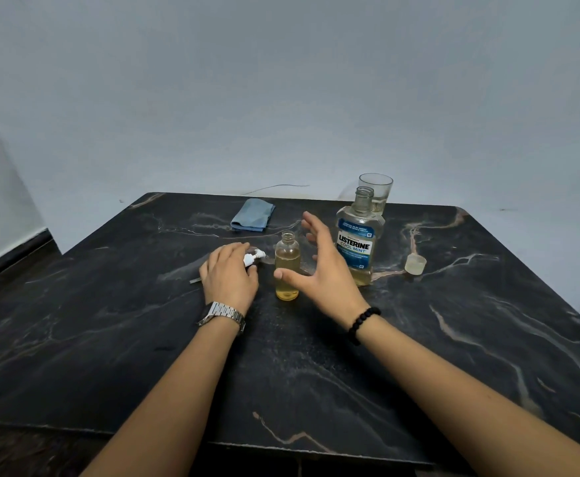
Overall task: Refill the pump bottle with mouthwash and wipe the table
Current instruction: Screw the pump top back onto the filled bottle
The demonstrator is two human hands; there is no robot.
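1. The left hand's fingers [238,251] were curled over the white pump head [253,259], gripping it low against the bench [144,339]; its nozzle end poked out to the right of the knuckles, and a thin tube end [195,280] showed at the hand's left side.
2. The left hand [228,277] lay palm down just left of the small pump bottle [287,266]; a metal watch [222,315] sat on that wrist.
3. The right hand's fingers [311,228] were spread and straight, holding nothing; the thumb [290,275] reached across in front of the pump bottle's lower half.
4. The right hand [326,270] hovered open between the pump bottle and the mouthwash bottle [359,242]; whether it touched either could not be told. A black bead bracelet [362,321] circled that wrist.
5. The pump bottle stood upright near the bench's middle, uncapped, with yellow liquid reaching roughly two thirds of its height.
6. The mouthwash bottle stood upright just right of the hand, its cap off, blue label facing the camera, yellow liquid visible below the label.
7. A pale cap [415,264] rested on the bench to the right of the mouthwash bottle, apart from it.
8. A clear glass [375,187] stood directly behind the mouthwash bottle.
9. A folded blue cloth [252,215] lay near the bench's far edge, well apart from both hands.
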